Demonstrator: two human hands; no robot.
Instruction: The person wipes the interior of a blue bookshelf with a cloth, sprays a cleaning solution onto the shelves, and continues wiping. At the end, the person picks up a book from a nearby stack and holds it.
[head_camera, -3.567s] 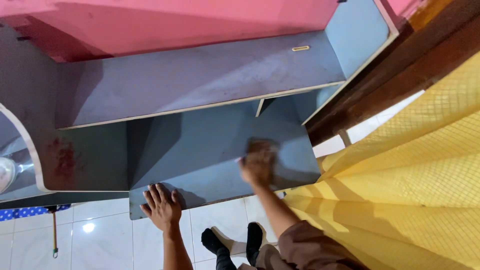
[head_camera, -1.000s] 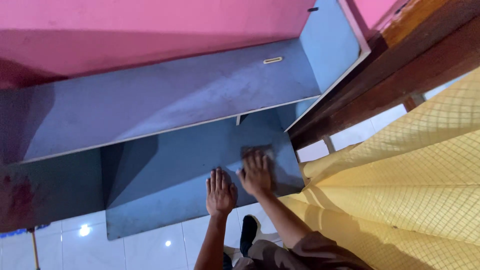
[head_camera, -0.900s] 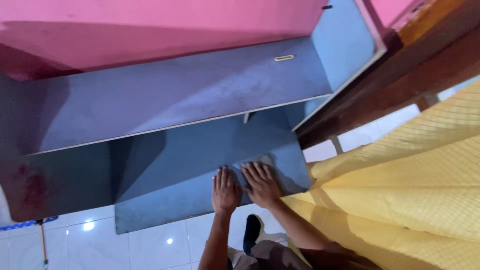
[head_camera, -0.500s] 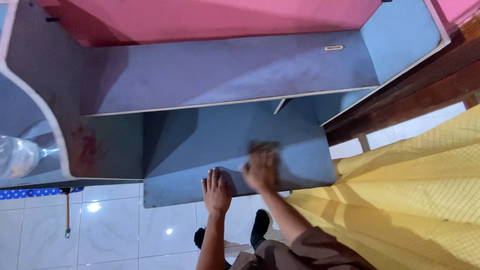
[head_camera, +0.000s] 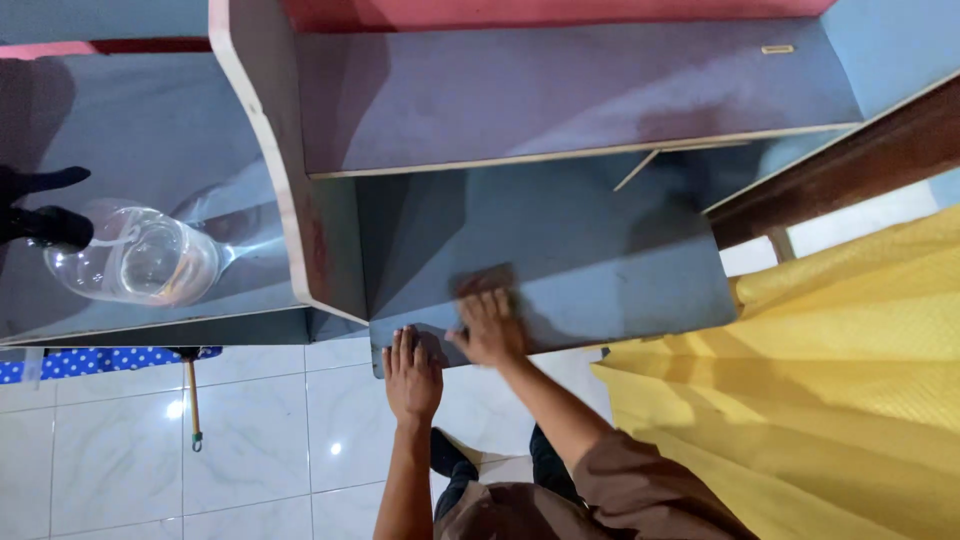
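From the head camera, looking down, the person's right hand (head_camera: 487, 328) lies flat with fingers spread on a dark brownish cloth (head_camera: 484, 281), pressing it against the lower blue shelf (head_camera: 600, 260) of a blue cabinet, close to the shelf's front edge. The cloth shows just past the fingertips; the hand covers the rest, palm down rather than gripping it. The left hand (head_camera: 412, 364) sits just beside it, open and flat, fingers together, resting on the shelf's front edge and holding nothing. Above runs the upper shelf (head_camera: 560, 90), with a pale-edged side panel (head_camera: 262, 160) at its left. Beyond that panel a clear plastic bottle (head_camera: 135, 255) lies on its side. White floor tiles (head_camera: 250, 440) show below, and a yellow curtain (head_camera: 830, 380) hangs at the right.
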